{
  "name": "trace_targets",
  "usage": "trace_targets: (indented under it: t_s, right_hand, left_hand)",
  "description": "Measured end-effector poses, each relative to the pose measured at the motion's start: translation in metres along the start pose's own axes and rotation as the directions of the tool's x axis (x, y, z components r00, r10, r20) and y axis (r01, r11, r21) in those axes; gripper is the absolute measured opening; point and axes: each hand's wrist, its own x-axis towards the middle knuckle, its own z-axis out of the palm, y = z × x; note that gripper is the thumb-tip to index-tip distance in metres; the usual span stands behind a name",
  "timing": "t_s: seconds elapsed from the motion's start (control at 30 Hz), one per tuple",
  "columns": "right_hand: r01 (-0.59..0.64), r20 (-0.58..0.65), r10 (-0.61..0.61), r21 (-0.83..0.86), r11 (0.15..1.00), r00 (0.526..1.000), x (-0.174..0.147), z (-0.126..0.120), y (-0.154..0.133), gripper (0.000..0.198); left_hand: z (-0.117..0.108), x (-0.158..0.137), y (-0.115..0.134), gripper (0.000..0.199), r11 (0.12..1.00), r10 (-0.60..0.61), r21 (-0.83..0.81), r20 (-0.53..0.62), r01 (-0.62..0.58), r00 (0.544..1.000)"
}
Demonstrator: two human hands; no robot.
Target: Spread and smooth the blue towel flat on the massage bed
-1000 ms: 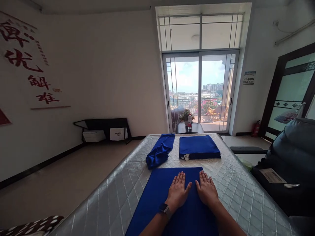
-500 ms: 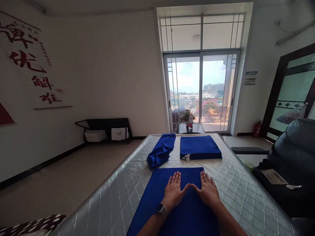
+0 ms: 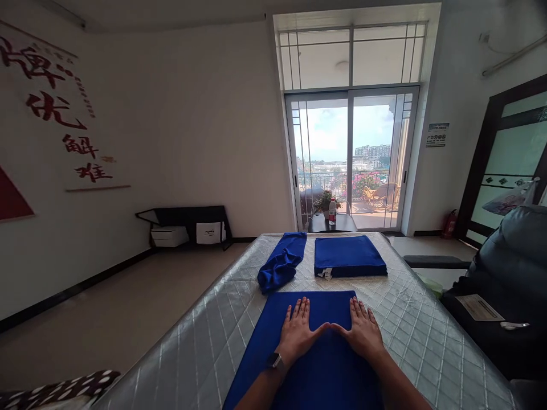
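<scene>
A silver-quilted tabletop (image 3: 427, 330) stands before a glass sliding door (image 3: 350, 165). The left hand (image 3: 298, 330) and right hand (image 3: 365, 332) lie flat, thumb tips almost meeting, gripping nothing, on a blue cloth (image 3: 329, 367) at the near middle. It looks light, soft and limp, best held by its far corners. A crumpled blue cloth (image 3: 282, 265) crowds the far-left corner; a folded blue stack (image 3: 349, 253) lies beyond, farther right.

Quilted silver table (image 3: 205, 341) — flat blue cloth (image 3: 329, 364) nearest; beyond it, rumpled cloth (image 3: 282, 263) left; folded stack (image 3: 350, 255) right.
</scene>
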Motion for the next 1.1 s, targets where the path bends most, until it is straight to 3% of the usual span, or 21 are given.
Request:
trace_targets:
  t_s: [0.4,1.1]
  right_hand:
    - [0.002,0.009,-0.002,0.029,1.0,1.0,-0.002,-0.005,-0.001,0.1]
    - [-0.006,-0.004,0.006,0.038,0.999,1.0,-0.004,-0.006,-0.003,0.099]
  left_hand:
    - [-0.001,-0.001,-0.014,0.107,1.0,0.009,-0.018,0.021,-0.009,1.0]
    - [-0.024,-0.024,-0.083,0.105,0.996,-0.092,-0.007,0.035,0.092,0.995]
